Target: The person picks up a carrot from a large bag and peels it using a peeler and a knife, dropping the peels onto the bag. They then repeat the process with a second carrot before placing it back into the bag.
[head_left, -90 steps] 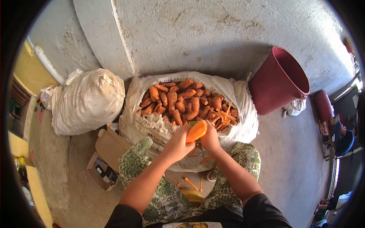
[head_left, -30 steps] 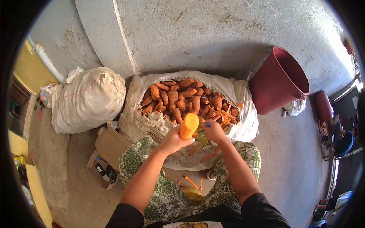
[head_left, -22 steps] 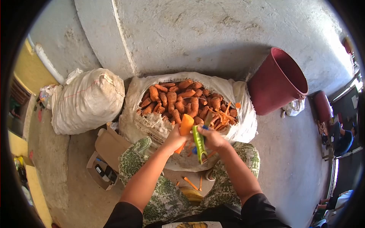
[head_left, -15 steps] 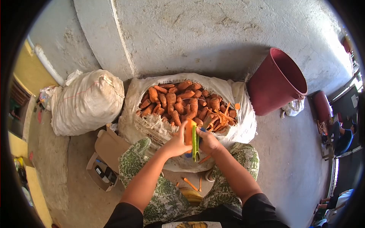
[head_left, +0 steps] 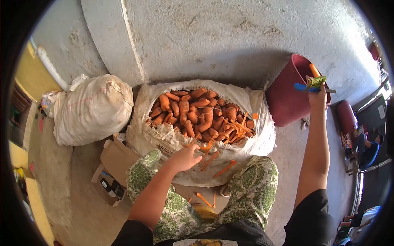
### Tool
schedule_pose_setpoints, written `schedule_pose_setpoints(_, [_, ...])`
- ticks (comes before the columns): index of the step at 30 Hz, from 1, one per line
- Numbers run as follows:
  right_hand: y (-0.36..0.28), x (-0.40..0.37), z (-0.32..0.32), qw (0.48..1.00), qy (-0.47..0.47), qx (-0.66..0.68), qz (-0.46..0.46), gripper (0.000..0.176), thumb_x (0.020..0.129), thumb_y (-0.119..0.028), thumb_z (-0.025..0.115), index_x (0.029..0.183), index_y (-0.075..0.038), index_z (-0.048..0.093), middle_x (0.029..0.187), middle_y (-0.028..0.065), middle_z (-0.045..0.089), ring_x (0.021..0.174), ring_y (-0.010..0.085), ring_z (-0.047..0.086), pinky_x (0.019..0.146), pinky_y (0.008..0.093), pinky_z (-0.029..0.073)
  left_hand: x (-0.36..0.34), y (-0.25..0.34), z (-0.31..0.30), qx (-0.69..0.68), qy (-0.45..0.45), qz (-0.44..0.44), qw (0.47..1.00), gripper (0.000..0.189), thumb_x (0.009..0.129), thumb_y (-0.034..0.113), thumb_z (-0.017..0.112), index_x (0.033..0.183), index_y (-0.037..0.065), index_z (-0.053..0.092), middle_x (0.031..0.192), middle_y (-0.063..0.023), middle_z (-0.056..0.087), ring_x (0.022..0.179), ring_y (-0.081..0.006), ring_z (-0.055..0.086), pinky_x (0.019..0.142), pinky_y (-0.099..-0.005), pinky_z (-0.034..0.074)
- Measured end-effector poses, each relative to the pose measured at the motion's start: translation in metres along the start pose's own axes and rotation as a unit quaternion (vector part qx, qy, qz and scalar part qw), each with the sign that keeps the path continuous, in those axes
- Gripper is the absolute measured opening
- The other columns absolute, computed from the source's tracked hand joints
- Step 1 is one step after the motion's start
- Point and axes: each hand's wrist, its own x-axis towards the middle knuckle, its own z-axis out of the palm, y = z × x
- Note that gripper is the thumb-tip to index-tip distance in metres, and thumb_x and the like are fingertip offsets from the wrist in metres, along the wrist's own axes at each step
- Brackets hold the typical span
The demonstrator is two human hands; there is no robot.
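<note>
Over the mouth of the red bucket (head_left: pixel 287 94), my right hand (head_left: pixel 317 95) grips a green and blue peeler (head_left: pixel 315 83) together with an orange carrot (head_left: pixel 314 70) that points up and away. My left hand (head_left: pixel 186 158) hovers at the near edge of the open white sack (head_left: pixel 262 139), its fingers curled and parted, with nothing visible in it. Many carrots (head_left: pixel 206 119) fill the sack. Orange peelings (head_left: pixel 236 133) lie on their right side, and a few strips (head_left: pixel 224 168) rest on the near sack cloth.
A full white sack (head_left: pixel 94 108) stands at the left. Below it is an open cardboard box (head_left: pixel 119 162) with dark items inside. Peel scraps (head_left: pixel 205 199) lie on the floor between my legs. A person in blue (head_left: pixel 370 153) sits at the far right.
My right hand has moved from beside my left hand to the bucket at the upper right, carrying the carrot and the peeler. My left hand has let go and stayed near the sack.
</note>
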Motion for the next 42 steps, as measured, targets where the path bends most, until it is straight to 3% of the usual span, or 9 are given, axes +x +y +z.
schedule_pose_setpoints(6, [0.092,-0.099,0.032,0.973,0.028,-0.097,0.208,0.032,0.095,-0.023,0.04,0.115,0.001,0.047,0.103,0.0182,0.06,0.091,0.0284,0.06,0.081,0.0389,0.049,0.002,0.007,-0.007,0.028,-0.041,-0.028,0.998,0.041,0.089,0.035,0.05,0.12,0.008,0.047,0.084,-0.0125,0.063,0.081,-0.0269,0.061,0.073,-0.0386,0.046])
schedule_pose_setpoints(10, [0.216,-0.148,-0.032,0.869,-0.026,-0.402,0.289,0.026,0.09,-0.025,0.052,0.098,-0.001,0.058,0.081,0.007,0.059,0.068,0.0169,0.055,0.064,0.0296,0.045,0.002,-0.003,0.004,0.067,-0.004,-0.001,0.998,0.04,0.089,0.035,0.049,0.119,0.009,0.048,0.087,-0.0118,0.064,0.084,-0.027,0.061,0.075,-0.0385,0.046])
schedule_pose_setpoints(15, [0.287,-0.205,-0.017,0.525,-0.249,-0.747,0.323,0.04,0.088,-0.033,0.051,0.102,0.005,0.058,0.093,0.021,0.062,0.085,0.0307,0.06,0.073,0.042,0.047,-0.003,-0.001,0.002,0.066,-0.025,-0.021,0.997,0.038,0.089,0.035,0.049,0.118,0.01,0.05,0.098,-0.0124,0.063,0.091,-0.0261,0.061,0.078,-0.0385,0.046])
schedule_pose_setpoints(26, [0.368,-0.238,-0.02,0.609,-0.258,-0.682,0.311,0.044,0.088,-0.036,0.05,0.107,0.003,0.055,0.095,0.0232,0.06,0.087,0.0343,0.058,0.078,0.0411,0.045,-0.011,-0.005,-0.007,0.082,-0.068,-0.012,0.994,0.034,0.089,0.033,0.049,0.113,0.009,0.053,0.096,-0.0125,0.064,0.09,-0.0279,0.06,0.078,-0.04,0.046])
schedule_pose_setpoints(33, [0.423,-0.249,-0.047,0.56,-0.279,-0.707,0.33,0.04,0.089,-0.034,0.046,0.112,-0.004,0.057,0.1,0.0235,0.059,0.098,0.0369,0.052,0.085,0.0426,0.043,-0.006,-0.013,0.004,0.078,-0.074,0.035,0.994,0.031,0.088,0.028,0.048,0.111,0.008,0.054,0.093,-0.0131,0.064,0.089,-0.0297,0.06,0.078,-0.0413,0.046])
schedule_pose_setpoints(35, [0.432,-0.25,-0.059,0.52,-0.394,-0.736,0.182,0.039,0.091,-0.032,0.042,0.12,-0.008,0.053,0.108,0.0214,0.057,0.105,0.0355,0.048,0.088,0.0412,0.042,-0.006,-0.01,0.004,0.077,-0.081,0.041,0.993,0.03,0.088,0.028,0.048,0.11,0.008,0.055,0.093,-0.0128,0.064,0.089,-0.0295,0.06,0.078,-0.0411,0.046])
schedule_pose_setpoints(36, [0.398,-0.249,-0.015,0.586,-0.252,-0.684,0.354,0.036,0.092,-0.028,0.039,0.121,-0.012,0.053,0.116,0.0175,0.054,0.105,0.034,0.049,0.09,0.0404,0.042,-0.004,-0.009,0.004,0.076,-0.083,0.047,0.993,0.029,0.088,0.027,0.047,0.11,0.009,0.055,0.093,-0.0126,0.064,0.089,-0.0294,0.06,0.078,-0.0409,0.046])
schedule_pose_setpoints(37, [0.409,-0.244,-0.021,0.587,-0.25,-0.684,0.354,0.036,0.092,-0.028,0.039,0.121,-0.012,0.053,0.116,0.0175,0.054,0.105,0.034,0.049,0.09,0.0404,0.042,-0.002,-0.009,0.006,0.076,-0.084,0.049,0.992,0.029,0.088,0.027,0.047,0.11,0.009,0.055,0.093,-0.0126,0.064,0.089,-0.0294,0.06,0.078,-0.0409,0.046])
schedule_pose_setpoints(42, [0.427,-0.234,-0.037,0.452,-0.384,-0.724,0.352,0.036,0.091,-0.03,0.043,0.121,-0.013,0.054,0.118,0.0219,0.049,0.101,0.0342,0.054,0.089,0.0414,0.043,0.002,-0.003,0.003,0.093,-0.116,0.027,0.989,0.029,0.089,0.027,0.047,0.111,0.01,0.056,0.098,-0.0117,0.063,0.091,-0.0283,0.06,0.078,-0.0402,0.047])
